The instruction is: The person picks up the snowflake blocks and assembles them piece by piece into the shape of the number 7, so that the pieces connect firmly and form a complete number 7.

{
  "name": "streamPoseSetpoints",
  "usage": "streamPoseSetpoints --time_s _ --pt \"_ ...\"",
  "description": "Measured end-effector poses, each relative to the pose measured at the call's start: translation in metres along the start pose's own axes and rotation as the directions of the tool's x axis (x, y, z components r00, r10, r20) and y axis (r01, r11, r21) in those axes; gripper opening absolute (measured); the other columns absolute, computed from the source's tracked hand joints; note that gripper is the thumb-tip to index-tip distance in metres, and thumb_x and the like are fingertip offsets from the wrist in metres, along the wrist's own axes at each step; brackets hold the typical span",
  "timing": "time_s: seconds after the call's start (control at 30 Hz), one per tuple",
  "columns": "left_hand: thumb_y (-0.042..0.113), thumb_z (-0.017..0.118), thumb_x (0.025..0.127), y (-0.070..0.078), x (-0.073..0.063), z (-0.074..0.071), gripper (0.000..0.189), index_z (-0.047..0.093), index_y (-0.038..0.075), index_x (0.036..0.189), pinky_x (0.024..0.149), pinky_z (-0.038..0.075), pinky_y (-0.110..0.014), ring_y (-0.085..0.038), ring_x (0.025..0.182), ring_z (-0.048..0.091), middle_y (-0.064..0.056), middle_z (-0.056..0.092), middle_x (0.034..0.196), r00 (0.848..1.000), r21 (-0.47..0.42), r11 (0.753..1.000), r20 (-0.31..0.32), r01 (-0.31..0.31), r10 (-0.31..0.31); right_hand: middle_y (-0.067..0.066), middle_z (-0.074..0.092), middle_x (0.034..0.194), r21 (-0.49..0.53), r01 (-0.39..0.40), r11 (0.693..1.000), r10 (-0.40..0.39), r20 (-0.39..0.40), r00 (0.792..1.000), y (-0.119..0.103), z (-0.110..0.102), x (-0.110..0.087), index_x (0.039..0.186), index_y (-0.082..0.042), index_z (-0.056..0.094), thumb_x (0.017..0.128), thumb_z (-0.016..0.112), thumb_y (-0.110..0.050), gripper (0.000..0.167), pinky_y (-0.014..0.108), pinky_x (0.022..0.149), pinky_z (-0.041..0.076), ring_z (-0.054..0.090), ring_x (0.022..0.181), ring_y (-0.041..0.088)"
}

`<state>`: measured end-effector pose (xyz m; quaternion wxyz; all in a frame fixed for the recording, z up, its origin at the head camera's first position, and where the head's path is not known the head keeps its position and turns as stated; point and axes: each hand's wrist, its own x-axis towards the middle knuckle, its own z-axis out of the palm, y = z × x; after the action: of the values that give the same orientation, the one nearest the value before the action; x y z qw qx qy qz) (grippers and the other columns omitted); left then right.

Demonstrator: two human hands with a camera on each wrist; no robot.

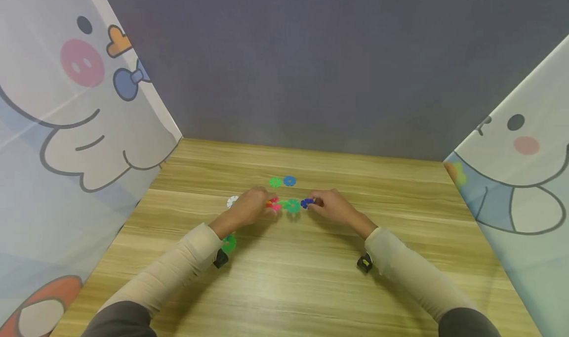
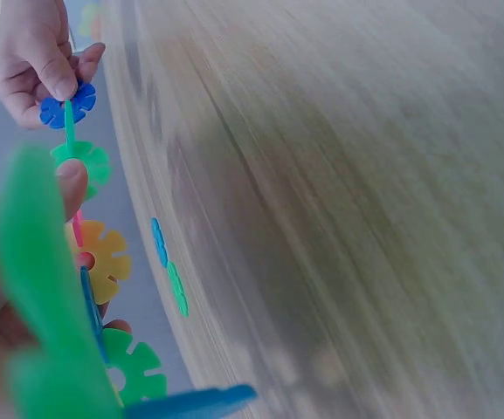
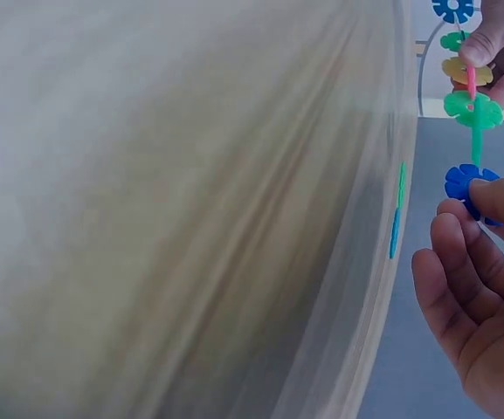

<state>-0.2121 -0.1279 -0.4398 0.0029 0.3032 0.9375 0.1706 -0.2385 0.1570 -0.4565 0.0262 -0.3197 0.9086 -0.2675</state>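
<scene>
My left hand (image 1: 251,206) holds a chain of slotted plastic flower discs linked edge to edge. A pink disc (image 1: 274,203) shows at its fingertips, and a green disc (image 1: 292,205) extends to the right. The left wrist view also shows a yellow disc (image 2: 112,262) and, large and blurred up close, a green disc (image 2: 46,262). Between thumb and fingers, my right hand (image 1: 333,206) pinches a dark blue disc (image 3: 461,183). This disc meets the chain's right end at an edge-on green disc (image 3: 476,144); how deep the slots engage cannot be told.
Beyond the hands, a loose green disc (image 1: 275,182) and a blue disc (image 1: 289,181) lie side by side on the wooden table (image 1: 302,287). A grey panel (image 1: 311,70) stands behind, with cartoon-printed sheets at both sides.
</scene>
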Motion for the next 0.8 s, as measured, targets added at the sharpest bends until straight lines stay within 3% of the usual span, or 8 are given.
streamPoseSetpoints --time_s 0.23,0.8 --pt "0.030 0.082 0.084 -0.0002 0.0008 -0.0009 0.052 0.069 0.004 0.128 0.091 0.062 -0.037 -0.028 0.105 0.070 -0.013 0.075 0.115 1.000 -0.006 1.000 -0.008 0.003 -0.003 -0.009 0.064 0.068 0.010 0.030 1.000 -0.030 -0.024 0.999 0.0007 0.0044 -0.0018 0.100 -0.015 0.074 0.095 0.073 -0.018 0.006 0.018 0.052 0.041 0.046 0.057 0.001" --pt "0.029 0.080 0.086 0.0011 -0.0002 -0.0035 0.050 0.070 0.003 0.127 0.092 0.062 -0.038 -0.029 0.105 0.071 -0.014 0.075 0.115 1.000 0.032 0.999 -0.019 -0.004 0.005 -0.010 0.059 0.066 -0.043 0.061 0.997 -0.063 -0.056 0.996 -0.0018 0.0069 -0.0012 0.098 -0.014 0.075 0.095 0.073 -0.018 0.006 0.017 0.051 0.037 0.042 0.056 0.001"
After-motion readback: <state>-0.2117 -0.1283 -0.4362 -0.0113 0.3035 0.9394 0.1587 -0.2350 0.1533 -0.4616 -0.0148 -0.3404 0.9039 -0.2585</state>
